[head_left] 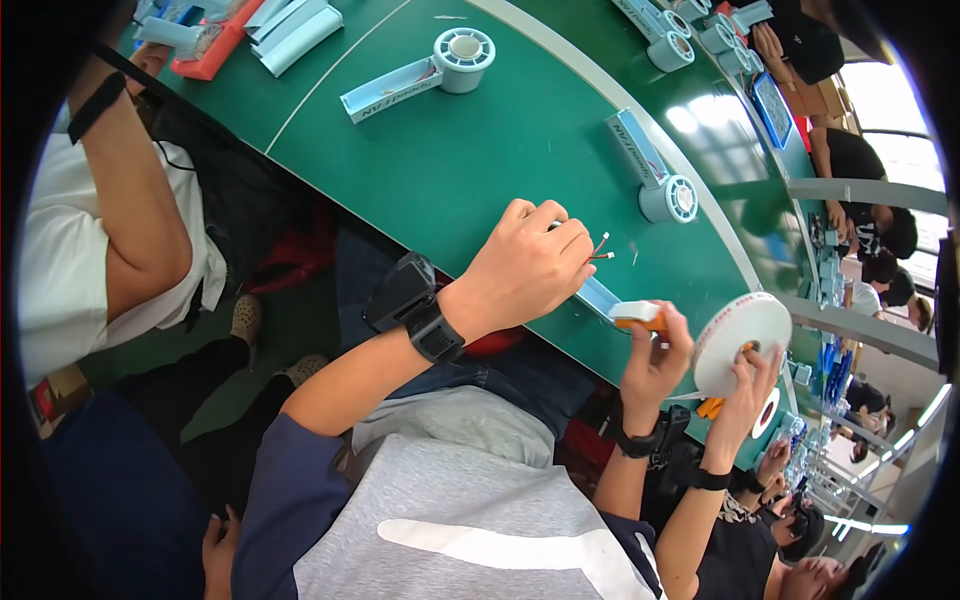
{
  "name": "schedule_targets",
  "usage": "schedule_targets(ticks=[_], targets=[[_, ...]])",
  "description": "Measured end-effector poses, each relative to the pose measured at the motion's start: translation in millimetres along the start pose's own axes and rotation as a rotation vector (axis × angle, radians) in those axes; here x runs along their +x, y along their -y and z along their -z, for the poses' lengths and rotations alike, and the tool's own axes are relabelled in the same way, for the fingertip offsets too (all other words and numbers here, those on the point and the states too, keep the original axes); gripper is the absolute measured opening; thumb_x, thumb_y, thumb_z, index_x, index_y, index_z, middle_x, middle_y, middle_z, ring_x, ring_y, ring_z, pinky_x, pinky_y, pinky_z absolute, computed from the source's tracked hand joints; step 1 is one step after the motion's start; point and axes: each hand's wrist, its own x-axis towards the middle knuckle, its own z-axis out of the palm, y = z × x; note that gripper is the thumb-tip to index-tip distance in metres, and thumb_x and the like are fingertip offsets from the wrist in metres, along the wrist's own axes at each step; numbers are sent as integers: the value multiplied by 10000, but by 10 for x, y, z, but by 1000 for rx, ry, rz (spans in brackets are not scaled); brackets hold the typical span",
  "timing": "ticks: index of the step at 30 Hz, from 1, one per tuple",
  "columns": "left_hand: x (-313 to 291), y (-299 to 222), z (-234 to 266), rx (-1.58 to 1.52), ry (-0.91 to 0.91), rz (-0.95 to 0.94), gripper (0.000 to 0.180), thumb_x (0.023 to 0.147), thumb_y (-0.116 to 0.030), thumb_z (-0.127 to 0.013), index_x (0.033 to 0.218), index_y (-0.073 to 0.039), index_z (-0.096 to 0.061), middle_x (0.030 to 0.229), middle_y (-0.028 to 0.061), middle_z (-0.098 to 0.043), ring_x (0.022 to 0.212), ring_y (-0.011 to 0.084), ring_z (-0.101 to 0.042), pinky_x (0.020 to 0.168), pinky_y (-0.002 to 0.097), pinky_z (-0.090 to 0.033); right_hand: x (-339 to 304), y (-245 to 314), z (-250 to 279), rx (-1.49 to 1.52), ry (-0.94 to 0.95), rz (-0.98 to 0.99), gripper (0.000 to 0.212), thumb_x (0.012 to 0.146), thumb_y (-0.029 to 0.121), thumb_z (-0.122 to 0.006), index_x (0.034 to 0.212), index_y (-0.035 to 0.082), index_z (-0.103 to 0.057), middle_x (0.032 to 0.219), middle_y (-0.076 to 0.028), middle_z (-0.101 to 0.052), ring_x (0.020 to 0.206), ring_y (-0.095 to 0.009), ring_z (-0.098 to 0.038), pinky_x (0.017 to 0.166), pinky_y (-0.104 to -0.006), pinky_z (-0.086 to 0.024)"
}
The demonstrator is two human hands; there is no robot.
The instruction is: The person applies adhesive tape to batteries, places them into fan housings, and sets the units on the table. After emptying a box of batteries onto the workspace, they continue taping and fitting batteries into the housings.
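Observation:
My left hand (530, 262), a black device strapped at its wrist, is closed over a light blue fan handle (600, 296) above the table's near edge. The fingers hide much of that part. Thin red and dark wires with small white connectors (606, 247) stick out beside the fingertips. At the handle's right end, my right hand (658, 360) pinches a small white and orange block (640, 316). Whether the block touches the handle I cannot tell. Farther off on the table stand a light blue fan (464, 60) with an open, trough-like handle and a similar fan (668, 200).
Close by my right hand, a co-worker's hand (748, 395) holds a large roll of white tape (742, 342). Orange tools (710, 408) lie beyond it. Light blue shells (295, 35) and a red tray (215, 50) are at the upper left, near another person's arm (135, 190).

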Motion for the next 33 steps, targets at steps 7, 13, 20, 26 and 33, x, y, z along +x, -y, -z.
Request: schedule_targets(ticks=[7, 13, 20, 26, 33], targets=[[19, -1, -26, 35, 5, -20, 126, 845, -185, -690, 859, -89, -611, 871, 9, -591, 924, 219, -558, 780, 382, -421, 307, 179, -121, -276, 349, 293, 506, 765, -138, -652, 1235, 43, -598, 1047, -149, -654, 824, -299, -634, 698, -359, -531], [3, -35, -52, 55, -13, -28, 121, 859, -189, -670, 819, -91, -610, 827, 5, -572, 891, 202, -551, 768, 374, -412, 485, 187, -131, -284, 516, 302, 506, 728, -141, -658, 1202, 32, -616, 994, -141, -643, 783, -294, -616, 671, -364, -521], [23, -40, -52, 74, -20, -39, 128, 853, -187, -666, 793, -91, -607, 817, 0, -575, 877, 190, -553, 763, 367, -412, 627, 266, -97, -295, 676, 328, 454, 747, -75, -689, 1178, 55, -636, 911, -80, -615, 779, -253, -594, 672, -364, -502], [33, -34, -59, 100, -29, -57, 139, 853, -202, -665, 791, -92, -608, 822, -1, -586, 879, 191, -560, 758, 364, -421, 766, 368, -146, -600, 810, 456, 298, 790, 54, -716, 1079, 84, -654, 867, -67, -603, 828, -236, -566, 734, -372, -453], [48, -57, -58, 112, -6, -40, 136, 843, -216, -676, 818, -93, -621, 842, 7, -602, 903, 195, -574, 761, 367, -432, 1055, 202, -141, -635, 1117, 483, 234, 814, 131, -697, 1046, 129, -662, 796, -27, -567, 784, -206, -548, 674, -353, -393]])
